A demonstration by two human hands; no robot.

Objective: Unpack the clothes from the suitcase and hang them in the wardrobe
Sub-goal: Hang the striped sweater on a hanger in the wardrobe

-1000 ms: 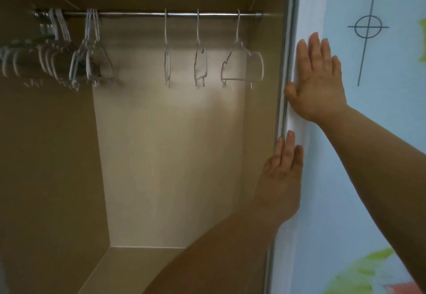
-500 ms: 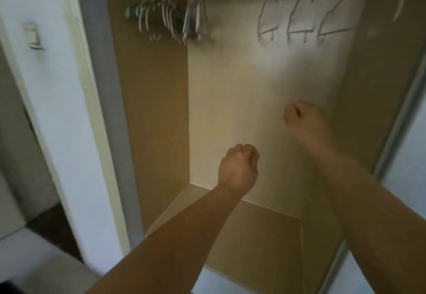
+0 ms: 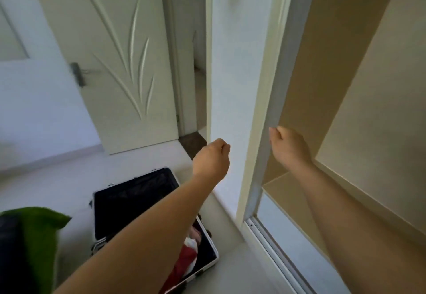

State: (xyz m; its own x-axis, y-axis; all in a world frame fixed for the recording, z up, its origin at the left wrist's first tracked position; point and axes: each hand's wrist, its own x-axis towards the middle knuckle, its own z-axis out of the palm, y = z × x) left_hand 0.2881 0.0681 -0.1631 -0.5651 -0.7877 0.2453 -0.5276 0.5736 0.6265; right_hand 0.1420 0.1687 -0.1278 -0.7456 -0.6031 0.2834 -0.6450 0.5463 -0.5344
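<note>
**Head view.** The left hand (image 3: 212, 160) is at centre frame, fingers curled into a loose fist, holding nothing. The right hand (image 3: 290, 148) is just to its right, likewise curled and empty. It is close to the wardrobe frame (image 3: 260, 109), but contact cannot be confirmed.

The wardrobe (image 3: 357, 109) fills the right of the frame with its opening exposed, so garments can go straight in. Its rail is out of shot.

The suitcase (image 3: 133, 201) lies open on the floor (image 3: 69, 173) at lower centre, near the wardrobe, which keeps the carry short. The clothes (image 3: 185, 262), red and white, lie in the half nearer the bottom edge, partly hidden by the left forearm.

Judgement: no garment is out yet, and both hands are free to reach down.
</note>
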